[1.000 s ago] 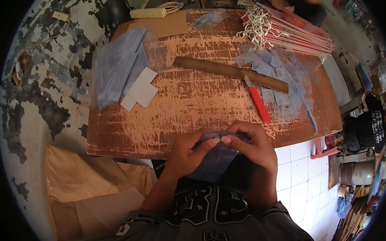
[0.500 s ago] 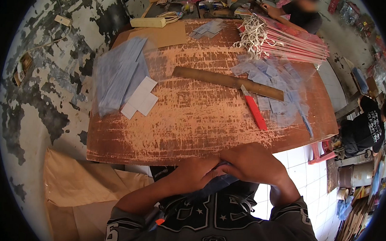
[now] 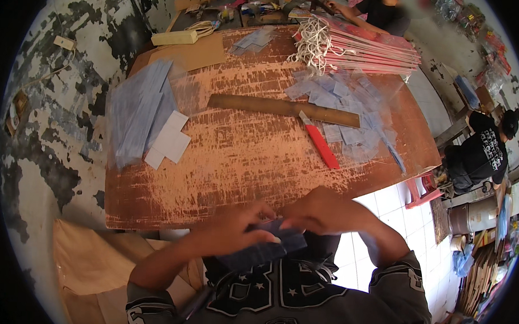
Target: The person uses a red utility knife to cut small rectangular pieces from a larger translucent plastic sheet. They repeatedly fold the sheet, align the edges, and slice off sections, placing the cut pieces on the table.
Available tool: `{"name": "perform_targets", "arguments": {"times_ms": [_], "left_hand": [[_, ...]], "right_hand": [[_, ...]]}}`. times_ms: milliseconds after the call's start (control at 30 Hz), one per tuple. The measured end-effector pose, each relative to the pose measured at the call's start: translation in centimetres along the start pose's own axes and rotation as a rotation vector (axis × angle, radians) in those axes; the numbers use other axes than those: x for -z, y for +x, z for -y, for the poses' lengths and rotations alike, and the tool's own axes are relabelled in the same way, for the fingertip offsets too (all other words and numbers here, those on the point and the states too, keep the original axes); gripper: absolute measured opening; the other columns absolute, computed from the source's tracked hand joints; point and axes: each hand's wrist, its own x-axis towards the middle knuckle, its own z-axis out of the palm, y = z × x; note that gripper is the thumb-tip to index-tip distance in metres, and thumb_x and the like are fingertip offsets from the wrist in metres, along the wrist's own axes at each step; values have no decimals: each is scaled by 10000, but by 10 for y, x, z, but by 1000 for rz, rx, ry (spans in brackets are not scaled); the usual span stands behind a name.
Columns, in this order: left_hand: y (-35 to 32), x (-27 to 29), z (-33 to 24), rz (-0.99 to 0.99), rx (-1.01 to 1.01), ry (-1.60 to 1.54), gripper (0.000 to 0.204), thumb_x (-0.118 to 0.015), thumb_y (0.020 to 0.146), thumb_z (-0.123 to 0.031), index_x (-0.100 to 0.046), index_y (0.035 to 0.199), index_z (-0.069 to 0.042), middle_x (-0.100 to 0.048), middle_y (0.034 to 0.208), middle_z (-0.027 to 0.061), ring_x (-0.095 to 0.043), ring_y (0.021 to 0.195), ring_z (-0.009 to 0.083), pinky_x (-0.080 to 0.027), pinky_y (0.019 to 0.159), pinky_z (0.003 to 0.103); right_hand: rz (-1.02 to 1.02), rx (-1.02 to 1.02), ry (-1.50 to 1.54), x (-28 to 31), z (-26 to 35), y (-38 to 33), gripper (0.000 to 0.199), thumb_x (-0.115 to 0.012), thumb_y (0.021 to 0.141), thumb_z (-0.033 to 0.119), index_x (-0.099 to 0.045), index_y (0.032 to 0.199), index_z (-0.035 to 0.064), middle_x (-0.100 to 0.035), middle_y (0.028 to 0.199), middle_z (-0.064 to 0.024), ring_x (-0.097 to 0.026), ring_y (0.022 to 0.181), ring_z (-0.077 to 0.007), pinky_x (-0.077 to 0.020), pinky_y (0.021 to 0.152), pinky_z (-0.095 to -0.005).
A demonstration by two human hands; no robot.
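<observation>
A bundle of clear bluish plastic pieces [image 3: 259,252] is in front of my body, just below the table's near edge. My left hand [image 3: 234,228] is closed on it, thumb along the top and fingers curled at its far side. With fingertips pinched together, my right hand [image 3: 318,212] grips the far right edge of the same plastic. How many layers they hold cannot be made out. On the table beyond lie a utility knife with a red handle [image 3: 322,146] and a long flat brown ruler-like strip [image 3: 284,109].
The worn wooden table [image 3: 230,172] bears long plastic strips [image 3: 138,115] and white card pieces [image 3: 169,140] at left. Scattered plastic pieces [image 3: 344,99] and a red stack with white cords [image 3: 360,51] lie at right. Two people are beyond; brown material [image 3: 96,259] stands lower left.
My hands have moved slightly apart, and more of the plastic between them shows. My left hand has shifted left and its fingers have opened somewhat. The whole view has swung, moving the table leftward.
</observation>
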Motion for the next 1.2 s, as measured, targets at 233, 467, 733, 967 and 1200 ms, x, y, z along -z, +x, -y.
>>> {"name": "perform_targets", "arguments": {"times_ms": [233,467,733,967,1200], "left_hand": [[-16,80,43,-125,-88,-1034,410,-646,1053,-334,-628,1319,-22,-733,1187,109,-739,977,173,-590,848,309],[16,77,65,-547,-18,-541,320,-631,1065,-240,-669,1258,12,-718,954,36,-657,794,84,-550,689,261],[21,65,56,-715,-104,-326,388,-612,1064,-137,-607,1430,-8,-744,1062,60,-666,880,70,-541,754,236],[23,61,55,-690,-214,-454,399,-594,1066,-103,-590,1454,-11,-739,1121,74,-672,999,99,-527,898,254],[18,56,54,-708,-226,-418,392,-593,1073,-115,-591,1455,-24,-740,1069,74,-656,974,83,-521,872,254]], "right_hand": [[-376,-364,585,9,-29,-10,282,-628,1073,283,-722,1003,27,-693,705,-41,-659,600,-87,-514,559,-238],[-633,-356,716,-29,-43,22,363,-622,1077,334,-699,962,-1,-684,697,-53,-620,550,-86,-499,531,-227],[-672,-390,766,-44,-41,29,363,-623,1076,332,-697,1018,-19,-679,686,-60,-626,550,-97,-505,524,-239],[-675,-387,740,-43,-46,28,350,-618,1080,310,-697,1051,-29,-679,687,-63,-638,553,-98,-514,523,-238],[-676,-380,712,-41,-45,25,341,-614,1082,300,-692,1023,-27,-679,690,-53,-627,543,-85,-514,523,-220]]}}
